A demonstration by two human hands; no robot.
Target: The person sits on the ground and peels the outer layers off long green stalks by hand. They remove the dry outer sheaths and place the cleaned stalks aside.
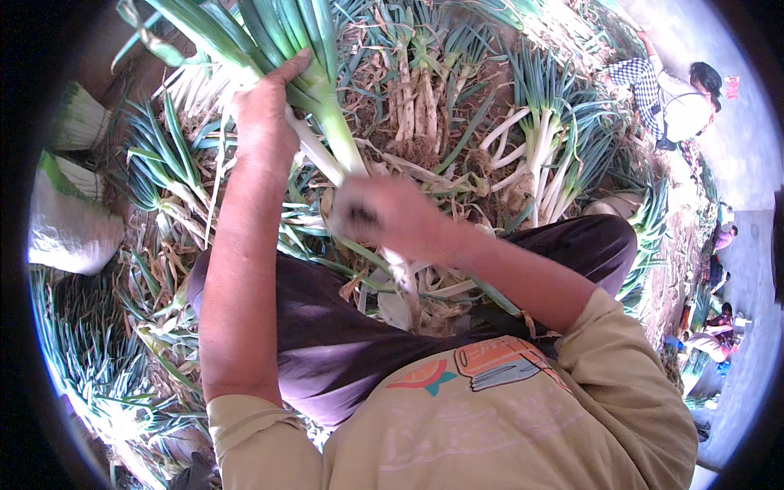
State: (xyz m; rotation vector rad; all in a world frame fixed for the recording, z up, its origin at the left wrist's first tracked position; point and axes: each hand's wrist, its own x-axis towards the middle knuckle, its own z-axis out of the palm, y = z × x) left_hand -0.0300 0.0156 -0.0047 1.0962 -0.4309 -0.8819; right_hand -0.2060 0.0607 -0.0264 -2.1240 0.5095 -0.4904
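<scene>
My left hand [266, 116] grips thick green onion stalks [334, 122] where the green leaves meet the pale stems, its thumb laid across the leaves. My right hand [383, 217] is blurred and curled around the lower white part of the stalks, with a dark patch at its fingers that I cannot make out. A pale stem [401, 272] shows below my right hand, between my legs; whether it belongs to the held stalks is unclear. The roots of the held stalks are hidden.
Rooted green onions [419, 98] lie ahead, with another bunch [542, 147] to their right. Dry leaf scraps cover the ground. Wrapped bundles [79, 214] stand at the left, and more onions [98, 361] lie at lower left. A person [680, 104] is at upper right, with others farther off.
</scene>
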